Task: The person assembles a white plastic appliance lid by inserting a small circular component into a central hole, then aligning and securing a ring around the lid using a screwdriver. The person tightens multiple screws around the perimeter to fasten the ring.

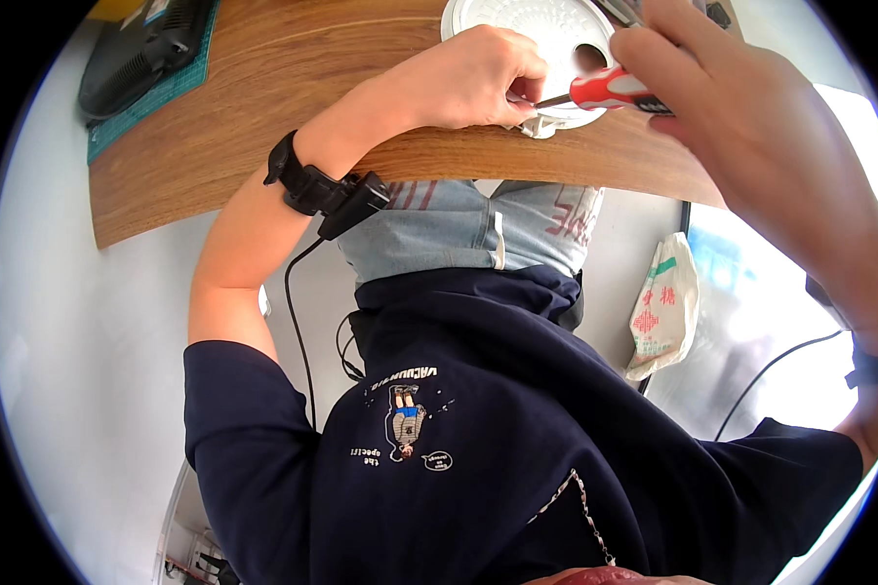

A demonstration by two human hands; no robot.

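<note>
A round white plastic disc-shaped part (537, 24) with a patterned face and a dark round hole lies at the table's near edge. My left hand (483, 78) is closed at its near rim, thumb and fingers pinched by a small white tab (539, 128); what the fingertips hold there is mostly hidden. My right hand (698, 83) grips a screwdriver (605, 90) with a red, white and black handle. Its metal shaft points left, and the tip ends right at my left fingertips, by the disc's rim.
The wooden table (293, 58) carries a black device (146, 54) on a green cutting mat (190, 83) at the far left. Dark items sit behind my right hand. A white plastic bag (665, 307) hangs below the table's edge. Cables (298, 312) run from the wrist-worn devices.
</note>
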